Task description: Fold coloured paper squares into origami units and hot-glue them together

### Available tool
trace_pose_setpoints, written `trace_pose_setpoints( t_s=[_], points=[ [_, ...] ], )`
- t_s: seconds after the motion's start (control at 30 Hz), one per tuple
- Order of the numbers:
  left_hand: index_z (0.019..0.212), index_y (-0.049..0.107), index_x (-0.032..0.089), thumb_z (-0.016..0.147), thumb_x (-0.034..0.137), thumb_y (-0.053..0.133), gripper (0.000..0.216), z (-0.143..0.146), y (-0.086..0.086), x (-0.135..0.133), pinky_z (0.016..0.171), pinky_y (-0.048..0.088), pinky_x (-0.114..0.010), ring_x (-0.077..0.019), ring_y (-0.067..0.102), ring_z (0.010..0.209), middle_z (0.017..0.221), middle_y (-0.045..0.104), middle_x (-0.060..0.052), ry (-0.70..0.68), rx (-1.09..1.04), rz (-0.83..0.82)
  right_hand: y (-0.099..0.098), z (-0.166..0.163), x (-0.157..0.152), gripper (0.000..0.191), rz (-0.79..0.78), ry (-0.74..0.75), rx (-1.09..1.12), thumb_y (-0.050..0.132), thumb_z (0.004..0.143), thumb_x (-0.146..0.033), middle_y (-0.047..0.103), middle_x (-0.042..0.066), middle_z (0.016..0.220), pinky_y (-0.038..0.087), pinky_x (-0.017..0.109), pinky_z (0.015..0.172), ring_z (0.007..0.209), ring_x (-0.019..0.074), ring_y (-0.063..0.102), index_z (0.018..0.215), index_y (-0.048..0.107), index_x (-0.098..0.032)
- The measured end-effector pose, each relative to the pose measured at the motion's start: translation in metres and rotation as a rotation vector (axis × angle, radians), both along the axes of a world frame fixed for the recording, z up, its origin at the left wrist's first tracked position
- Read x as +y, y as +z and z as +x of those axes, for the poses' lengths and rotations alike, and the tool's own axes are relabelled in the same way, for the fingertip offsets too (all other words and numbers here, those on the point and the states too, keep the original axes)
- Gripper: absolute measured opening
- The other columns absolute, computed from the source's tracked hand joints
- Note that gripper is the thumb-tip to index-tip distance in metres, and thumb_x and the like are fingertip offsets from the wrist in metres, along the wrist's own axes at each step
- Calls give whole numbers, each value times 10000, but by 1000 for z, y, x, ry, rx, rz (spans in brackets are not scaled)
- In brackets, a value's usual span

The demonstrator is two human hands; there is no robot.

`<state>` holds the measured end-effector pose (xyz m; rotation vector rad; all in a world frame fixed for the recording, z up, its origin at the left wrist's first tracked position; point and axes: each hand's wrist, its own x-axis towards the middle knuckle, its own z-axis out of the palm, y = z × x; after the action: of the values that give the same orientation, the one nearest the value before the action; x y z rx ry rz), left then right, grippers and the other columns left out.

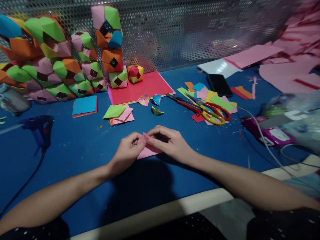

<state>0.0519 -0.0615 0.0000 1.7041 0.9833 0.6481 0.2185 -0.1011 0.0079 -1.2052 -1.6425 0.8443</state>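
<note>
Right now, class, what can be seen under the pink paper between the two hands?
Around the pink paper, the blue tabletop shows. Directly beneath is covered by the paper itself, with the left hand and right hand hiding its sides.

Head-worn cam, fwd + down onto nearby blue tbl (75,146)

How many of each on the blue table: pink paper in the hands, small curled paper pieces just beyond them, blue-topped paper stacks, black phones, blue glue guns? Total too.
Pink paper in the hands: 1
Small curled paper pieces: 3
Blue-topped paper stack: 1
Black phone: 1
Blue glue gun: 1
Total: 7
</note>
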Motion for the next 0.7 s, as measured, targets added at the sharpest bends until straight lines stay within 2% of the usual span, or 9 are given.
trace_pose_setpoints(
  t_s=[0.17,0.33,0.53,0.7],
  points=[
    [717,525,151,803,258,506,138,-2,-5,1,567,312,-206,-88,389,628,663,445,37,12,26,4,-5,-1,0,26,84,-15,-81,572,794,-194,574,8,750,428,257,649,683,120,519,804,590,-178],
    [784,558,157,817,311,510,164,-2,-4,0,587,323,-207,-93,412,659,702,477,33,22,26,22,-6,0,1,46,-7,-32,-27,556,777,-164,550,-20,682,394,227,581,622,97,488,733,561,-173],
    [765,546,150,806,267,491,135,-1,-4,0,599,336,-212,-99,432,669,711,490,26,28,39,25,-7,-1,2,46,-107,-20,48,572,761,-187,536,-30,646,361,213,528,583,83,459,722,563,-163],
    [870,592,148,762,185,467,169,-2,-1,0,570,325,-209,-96,425,642,744,533,20,10,65,-6,-9,0,3,51,-129,-35,58,571,761,-201,532,-32,634,348,209,504,558,78,445,725,567,-165]
  ],
)
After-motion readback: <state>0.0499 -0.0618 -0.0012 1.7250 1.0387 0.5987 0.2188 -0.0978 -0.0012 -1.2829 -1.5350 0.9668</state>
